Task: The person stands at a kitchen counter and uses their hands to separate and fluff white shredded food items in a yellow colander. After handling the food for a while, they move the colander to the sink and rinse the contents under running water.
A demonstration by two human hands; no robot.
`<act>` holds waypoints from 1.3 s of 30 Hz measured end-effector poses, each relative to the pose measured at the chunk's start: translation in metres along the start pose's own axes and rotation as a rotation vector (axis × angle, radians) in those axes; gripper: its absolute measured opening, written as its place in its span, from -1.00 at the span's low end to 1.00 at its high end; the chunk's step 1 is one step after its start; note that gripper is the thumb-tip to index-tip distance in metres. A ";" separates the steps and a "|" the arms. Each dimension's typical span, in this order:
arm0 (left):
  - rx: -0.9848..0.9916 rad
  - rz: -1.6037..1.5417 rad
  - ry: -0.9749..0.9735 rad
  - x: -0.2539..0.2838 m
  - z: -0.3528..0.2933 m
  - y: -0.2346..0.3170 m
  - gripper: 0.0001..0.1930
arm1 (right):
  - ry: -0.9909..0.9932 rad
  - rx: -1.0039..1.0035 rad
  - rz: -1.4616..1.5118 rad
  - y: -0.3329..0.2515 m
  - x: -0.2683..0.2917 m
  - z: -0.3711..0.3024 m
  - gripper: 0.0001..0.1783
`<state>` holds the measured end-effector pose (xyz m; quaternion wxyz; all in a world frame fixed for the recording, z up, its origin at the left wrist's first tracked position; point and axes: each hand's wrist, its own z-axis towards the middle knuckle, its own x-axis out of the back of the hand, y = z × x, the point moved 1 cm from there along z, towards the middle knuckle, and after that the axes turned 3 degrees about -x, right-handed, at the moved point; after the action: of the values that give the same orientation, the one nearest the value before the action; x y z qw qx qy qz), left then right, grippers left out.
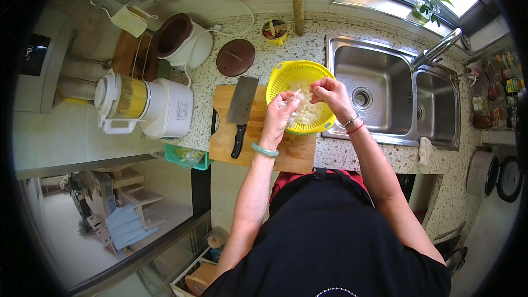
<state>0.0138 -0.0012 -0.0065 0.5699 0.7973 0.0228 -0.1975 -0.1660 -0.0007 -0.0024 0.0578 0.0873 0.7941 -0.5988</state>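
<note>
A yellow colander (279,76) stands at the right end of a wooden cutting board (220,142), with pale, whitish, ragged pieces (309,111) of food in it. Over the colander, my left hand (279,114) is closed on a whitish translucent piece (296,98) at its fingertips. My right hand (333,98) is close beside it, thumb and fingers pinched together. What it holds, if anything, is too small to make out. On the board left of the colander lies a cleaver (242,102), its black handle toward me.
A double steel sink (377,71) with a tap (440,47) is on the right. Leftward stand a white blender-like appliance (168,107), a white cooker (195,47) with a brown pot and a brown lid (235,57). A small yellow container (275,32) is behind. A green basket (187,157) hangs at the counter edge.
</note>
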 end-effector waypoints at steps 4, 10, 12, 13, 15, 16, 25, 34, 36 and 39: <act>0.004 -0.095 0.012 -0.004 -0.001 0.001 -0.73 | -0.070 -0.050 -0.020 -0.001 -0.004 -0.002 -0.71; -0.030 0.004 0.038 -0.001 0.001 0.000 -0.73 | 0.076 0.153 -0.352 0.000 -0.011 -0.003 -0.80; -0.047 0.030 0.045 -0.003 0.001 0.002 -0.72 | 0.107 0.286 -0.460 0.000 -0.011 -0.003 -0.85; -0.055 0.043 0.049 -0.003 0.001 0.002 -0.72 | 0.100 0.294 -0.480 0.000 -0.012 -0.003 -0.85; -0.071 0.050 0.058 -0.002 0.001 0.002 -0.72 | 0.082 0.308 -0.517 -0.003 -0.013 -0.003 -0.85; -0.079 0.053 0.062 -0.002 0.001 0.001 -0.72 | 0.066 0.342 -0.631 -0.001 -0.013 -0.002 -0.84; -0.095 0.159 0.070 0.001 0.001 0.001 -0.70 | 0.031 0.065 -0.304 -0.006 -0.012 -0.001 -0.76; -0.118 0.085 -0.033 -0.009 0.000 0.007 -0.67 | -0.063 0.160 -0.496 0.003 -0.014 -0.002 -0.82; -0.122 0.041 -0.011 -0.010 -0.002 0.011 -0.66 | -0.038 0.133 -0.448 -0.005 -0.016 -0.005 -0.85; -0.088 -0.090 0.010 -0.005 0.001 0.006 -0.66 | -0.022 0.093 -0.327 -0.005 -0.019 -0.005 -0.85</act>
<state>0.0108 -0.0032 -0.0001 0.5948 0.7706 0.0701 -0.2179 -0.1486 0.0018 0.0072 -0.0359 -0.0472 0.7685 -0.6371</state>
